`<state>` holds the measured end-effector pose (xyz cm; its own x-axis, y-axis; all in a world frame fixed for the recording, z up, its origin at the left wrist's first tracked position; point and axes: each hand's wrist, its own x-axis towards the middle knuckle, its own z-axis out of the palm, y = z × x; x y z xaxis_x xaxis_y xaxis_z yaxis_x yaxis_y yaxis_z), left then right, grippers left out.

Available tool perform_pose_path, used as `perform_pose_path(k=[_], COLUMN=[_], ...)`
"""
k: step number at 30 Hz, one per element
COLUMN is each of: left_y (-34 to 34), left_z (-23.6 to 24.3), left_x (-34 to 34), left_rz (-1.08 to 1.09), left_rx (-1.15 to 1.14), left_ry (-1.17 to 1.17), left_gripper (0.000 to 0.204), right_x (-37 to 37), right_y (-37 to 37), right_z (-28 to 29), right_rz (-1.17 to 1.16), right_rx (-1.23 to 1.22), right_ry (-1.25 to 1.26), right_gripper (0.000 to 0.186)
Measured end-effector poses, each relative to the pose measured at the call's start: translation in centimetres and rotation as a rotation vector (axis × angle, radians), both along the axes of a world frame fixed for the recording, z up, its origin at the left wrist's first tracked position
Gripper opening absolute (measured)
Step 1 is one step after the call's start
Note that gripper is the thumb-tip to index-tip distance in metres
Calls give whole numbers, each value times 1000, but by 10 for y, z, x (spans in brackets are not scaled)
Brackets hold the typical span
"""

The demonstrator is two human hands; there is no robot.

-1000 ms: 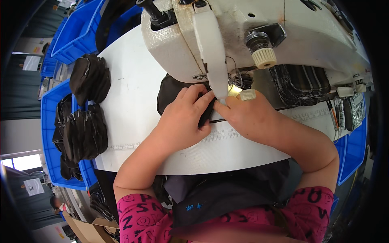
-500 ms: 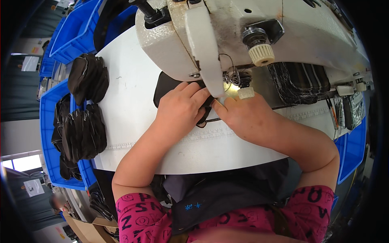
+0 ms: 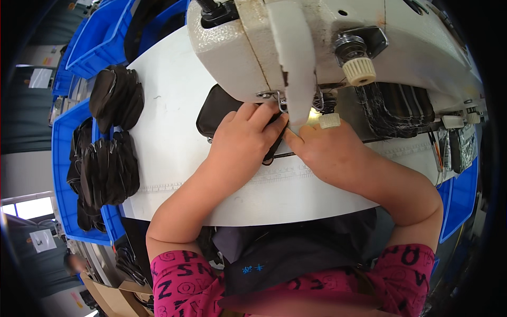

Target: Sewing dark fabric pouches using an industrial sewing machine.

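A black fabric pouch (image 3: 215, 108) lies under the head of a white sewing machine (image 3: 248, 58). My left hand (image 3: 240, 134) rests over the pouch with bent fingers, gripping its fabric left of the needle area. Close beside it, my right hand (image 3: 330, 148) has thumb and forefinger pinched at the pouch's right edge. The machine's white arm cover hides the needle and some of my fingertips. A narrow dark strip of the pouch hangs below my left fingers.
Stacked black pouches (image 3: 116, 98) stand on the table's left side, with more in a blue bin (image 3: 62, 158). Behind my right hand lies a pile of black pieces with loose threads (image 3: 393, 111). A printed ruler (image 3: 285, 171) crosses the white tabletop (image 3: 253, 206). Small tools (image 3: 435, 150) sit far right.
More of the pouch shows left of my left hand, and it has turned slightly. Both hands remain close together at it. The machine appears shifted right in view.
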<state>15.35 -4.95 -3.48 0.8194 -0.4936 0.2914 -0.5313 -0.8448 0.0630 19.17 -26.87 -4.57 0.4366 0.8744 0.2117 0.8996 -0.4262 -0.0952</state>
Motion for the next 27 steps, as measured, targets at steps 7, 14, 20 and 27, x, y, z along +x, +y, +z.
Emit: perform_pose_path(k=[7, 14, 20, 27], left_y=[-8, -13, -10, 16], left_z=[3, -5, 0, 0], left_x=[-8, -4, -4, 6], left_rz=[29, 103, 53, 185], left_rx=[83, 84, -49, -623], left_ry=[71, 75, 34, 391], left_gripper=[53, 51, 44, 32], right_x=[4, 5, 5, -2], right_y=[-5, -3, -3, 7], right_z=[6, 8, -4, -8], right_rz=[33, -16, -57, 125], right_rx=[-32, -29, -54, 64], right_ry=[-2, -70, -145, -214], right_gripper=[31, 33, 32, 24])
